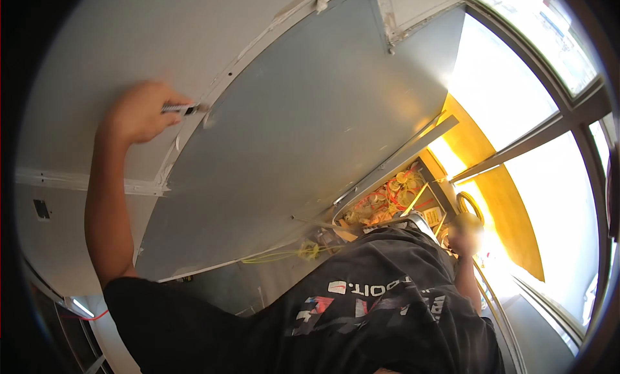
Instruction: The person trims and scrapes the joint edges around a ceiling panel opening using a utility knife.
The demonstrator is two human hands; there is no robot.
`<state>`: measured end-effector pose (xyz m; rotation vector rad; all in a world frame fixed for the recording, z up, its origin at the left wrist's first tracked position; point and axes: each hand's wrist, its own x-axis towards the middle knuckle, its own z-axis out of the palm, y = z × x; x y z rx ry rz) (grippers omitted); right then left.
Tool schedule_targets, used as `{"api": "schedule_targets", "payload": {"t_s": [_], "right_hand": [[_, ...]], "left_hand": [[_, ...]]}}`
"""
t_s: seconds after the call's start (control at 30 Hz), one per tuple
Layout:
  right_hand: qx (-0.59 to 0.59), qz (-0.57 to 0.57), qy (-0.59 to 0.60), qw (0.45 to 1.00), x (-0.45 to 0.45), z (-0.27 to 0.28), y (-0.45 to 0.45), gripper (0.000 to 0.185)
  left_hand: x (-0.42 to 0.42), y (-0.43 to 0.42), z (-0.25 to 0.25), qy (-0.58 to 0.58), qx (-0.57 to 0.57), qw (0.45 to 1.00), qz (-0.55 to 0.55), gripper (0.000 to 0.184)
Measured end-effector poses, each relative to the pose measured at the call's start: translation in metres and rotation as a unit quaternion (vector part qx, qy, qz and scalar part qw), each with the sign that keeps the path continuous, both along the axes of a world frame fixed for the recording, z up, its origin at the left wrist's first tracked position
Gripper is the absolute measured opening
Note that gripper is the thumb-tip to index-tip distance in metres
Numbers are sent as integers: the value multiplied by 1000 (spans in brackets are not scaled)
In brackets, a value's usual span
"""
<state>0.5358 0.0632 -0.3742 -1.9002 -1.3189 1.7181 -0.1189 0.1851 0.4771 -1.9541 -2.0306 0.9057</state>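
Note:
My left hand [143, 112] is raised at the left, its fingers closed around a slim grey-and-black hand tool [178, 108] whose exact kind I cannot make out. The tool's tip meets the rough white seam [216, 90] between the pale panel [123, 35] and the blue-grey panel [278, 129]. Bits of white filler stick out along this seam. Low on the right, my right hand [465, 237] is beside a curved metal rail [423, 225]. Blur hides its fingers, so any hold is unclear.
Tangled yellow and red cords [394, 196] lie below, among other clutter. A long grey strip [400, 158] runs along the blue-grey panel's lower edge. Bright windows [504, 70] with dark frames and a yellow surface [516, 206] stand at the right. A lit tube [82, 307] shows lower left.

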Motion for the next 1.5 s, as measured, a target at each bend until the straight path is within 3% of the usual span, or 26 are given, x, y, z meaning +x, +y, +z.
{"api": "schedule_targets", "payload": {"t_s": [0.07, 0.13, 0.17, 0.2, 0.33, 0.43, 0.57, 0.6, 0.7, 0.77, 0.87, 1.03, 1.1, 1.13, 1.23, 1.27, 1.37, 1.5], "right_hand": [[-6, -30, -9, 999, -4, 18, 4, 20], [-29, -29, -31, 999, -11, 56, 7, 19], [68, 65, -60, 994, 9, -8, 1, 17], [70, 66, -65, 993, 14, -28, 2, 16], [101, 64, -106, 987, 2, -19, 19, 16], [-69, -149, -5, 986, -46, 134, 45, 19], [-38, -146, -28, 988, -28, 89, 30, 20], [-75, -159, 1, 984, -28, 108, 28, 20], [14, -76, -93, 993, 31, -45, -36, 18], [-199, -163, -11, 966, 29, 39, -40, 15], [-217, -195, -4, 957, 31, 78, -46, 12], [-207, -228, 1, 952, 31, 88, -23, 12], [-180, -193, 15, 964, 31, 85, -3, 13], [-152, -175, -38, 972, 27, 90, 8, 14], [99, -62, -38, 992, 54, -51, 12, 15], [61, -111, -103, 987, 40, -14, 25, 30], [-4, -127, -88, 988, 20, 55, 46, 31], [-29, -131, -85, 987, 4, 89, 45, 30]], "left_hand": [[10, -7, 12, 4, -16, 999, 32, 40], [23, -4, 21, -175, 62, 981, 57, 41], [32, 1, 21, -175, 59, 982, 42, 41], [46, 7, 19, -223, 93, 970, -10, 41], [100, 52, 2, -290, 146, 934, -149, 38], [113, 101, -17, -211, 157, 937, -231, 43], [112, 137, -23, -204, 148, 948, -196, 37], [109, 142, -22, -198, 146, 950, -194, 37], [112, 148, -19, -179, 120, 959, -181, 34], [122, 148, -20, -154, 105, 972, -145, 34], [123, 151, -21, -134, 104, 976, -134, 35], [110, 155, -24, -161, 110, 967, -166, 36], [112, 155, -23, -176, 117, 961, -176, 36], [114, 153, -22, -168, 118, 963, -174, 36], [119, 151, -20, -158, 120, 968, -156, 36], [119, 151, -20, -155, 118, 971, -139, 36], [110, 152, -22, -188, 114, 960, -172, 36], [107, 153, -24, -176, 111, 962, -176, 37]]}}
